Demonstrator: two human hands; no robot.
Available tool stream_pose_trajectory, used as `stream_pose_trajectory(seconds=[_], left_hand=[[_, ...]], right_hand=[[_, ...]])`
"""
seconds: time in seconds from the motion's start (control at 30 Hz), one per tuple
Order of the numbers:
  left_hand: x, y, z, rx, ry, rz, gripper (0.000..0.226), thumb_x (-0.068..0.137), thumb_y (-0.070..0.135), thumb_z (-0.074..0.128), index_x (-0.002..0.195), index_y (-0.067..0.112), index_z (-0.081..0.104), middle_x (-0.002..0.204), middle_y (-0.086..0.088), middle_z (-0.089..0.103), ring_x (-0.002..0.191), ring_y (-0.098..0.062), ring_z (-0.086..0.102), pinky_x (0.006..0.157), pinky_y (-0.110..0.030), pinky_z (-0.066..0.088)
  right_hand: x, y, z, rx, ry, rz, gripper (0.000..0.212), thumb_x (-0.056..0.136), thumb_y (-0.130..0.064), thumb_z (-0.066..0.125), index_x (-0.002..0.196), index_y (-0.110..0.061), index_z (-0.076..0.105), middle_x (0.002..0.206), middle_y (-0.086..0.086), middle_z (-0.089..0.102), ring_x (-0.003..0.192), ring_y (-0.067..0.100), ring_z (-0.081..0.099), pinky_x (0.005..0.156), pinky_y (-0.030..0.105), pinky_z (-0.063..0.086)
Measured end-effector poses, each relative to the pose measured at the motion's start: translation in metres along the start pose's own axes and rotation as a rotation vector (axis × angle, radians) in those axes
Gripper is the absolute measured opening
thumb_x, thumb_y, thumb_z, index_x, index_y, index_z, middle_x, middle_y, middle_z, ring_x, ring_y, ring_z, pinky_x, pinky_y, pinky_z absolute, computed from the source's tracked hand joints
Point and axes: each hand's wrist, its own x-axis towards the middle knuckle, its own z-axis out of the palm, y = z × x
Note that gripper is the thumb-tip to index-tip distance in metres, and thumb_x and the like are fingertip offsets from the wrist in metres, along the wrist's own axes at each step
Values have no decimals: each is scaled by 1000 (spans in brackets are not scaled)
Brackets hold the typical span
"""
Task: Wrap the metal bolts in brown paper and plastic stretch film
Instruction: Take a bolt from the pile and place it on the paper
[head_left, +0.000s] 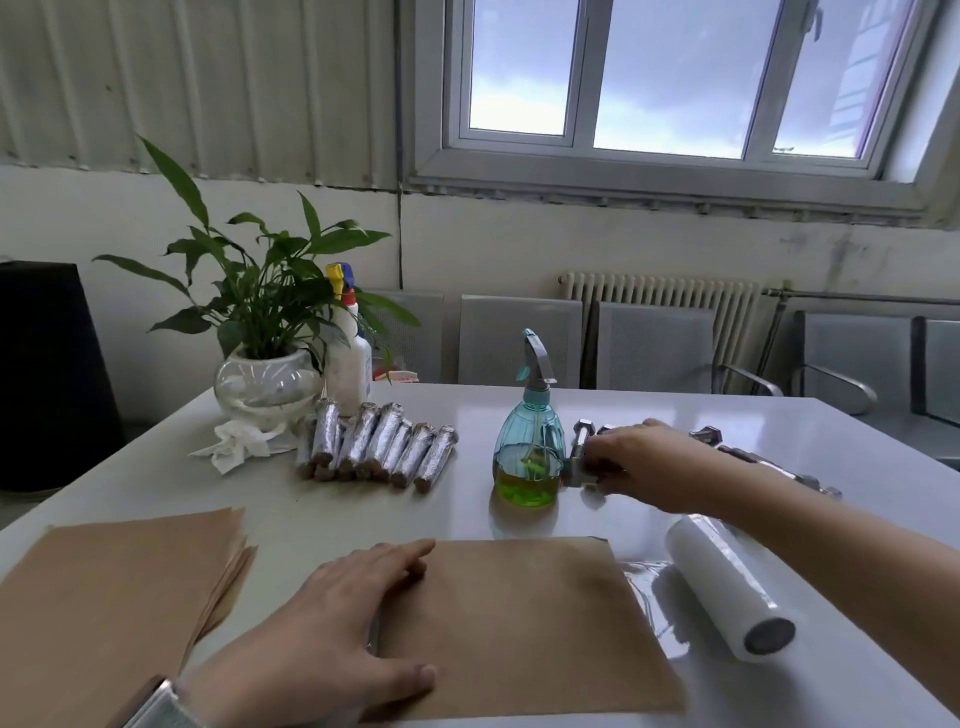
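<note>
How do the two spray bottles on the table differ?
The teal spray bottle is see-through, round-bodied, part full of green liquid; the white spray bottle is opaque, slimmer and straighter. The teal one has a grey-teal trigger head; the white one's is yellow and blue. The teal one stands mid-table beside the right hand; the white one stands farther back by the potted plant. Both stand upright.

We take the spray bottle (530, 457) on the table (675, 415) as landmark: left of it lie the wrapped bolts (374, 447), right of it bare bolts (582, 457), before it a paper sheet (519, 623), and the film roll (727, 587) lies to its front right.
</note>
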Motion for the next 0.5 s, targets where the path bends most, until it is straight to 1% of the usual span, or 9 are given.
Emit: stream_pose_trajectory(seconds=[0.07,0.17,0.2,0.23,0.27,0.3,0.37,0.5], left_hand=[[0,0,1,1,10,-4,93,69,70,64,142,53,8,129,38,27,120,15,25,97,-7,15],[-1,-1,2,-3,16,7,94,68,70,64,143,51,10,131,35,29,123,14,25,103,-10,16],[-1,-1,3,-6,19,12,95,68,70,63,143,50,10,131,35,30,125,14,25,106,-12,17],[-1,-2,3,-8,20,16,95,67,70,63,144,50,9,132,34,30,127,12,25,109,-15,17],[0,-3,4,-9,19,16,96,67,71,62,144,49,9,133,33,30,129,11,25,111,-17,17],[-1,-4,4,-5,14,10,97,67,71,62,145,47,10,135,32,30,130,10,25,113,-19,17],[-1,-5,5,0,13,3,98,68,71,62,147,44,10,137,29,30,131,8,24,114,-21,16],[0,-7,5,7,14,3,100,68,71,62,148,43,10,139,27,29,133,7,22,114,-19,15]], right_hand=[[-16,-31,-5,181,61,-70,21,88,-35,66,106,-26,62,100,-10,64,90,12,58,82,27,45],[-35,-86,4,386,12,-183,21,87,-36,66,106,-27,63,94,-14,57,85,8,51,75,17,41],[-37,-100,11,414,-5,-184,22,88,-37,65,108,-30,61,96,-15,56,88,9,52,76,19,42],[-38,-112,20,405,-2,-169,25,88,-40,62,112,-33,59,100,-15,57,93,12,54,77,25,45],[-38,-118,28,345,29,-150,29,89,-45,58,116,-36,55,106,-15,58,98,14,56,77,31,46],[-37,-123,36,263,85,-140,32,88,-51,54,119,-40,52,111,-15,58,102,15,57,76,33,46],[-36,-125,48,175,180,-129,39,85,-62,46,120,-46,46,112,-17,57,101,12,60,72,35,48],[-34,-126,59,205,277,-116,47,78,-72,32,118,-51,44,107,-19,58,94,6,62,68,35,49]])
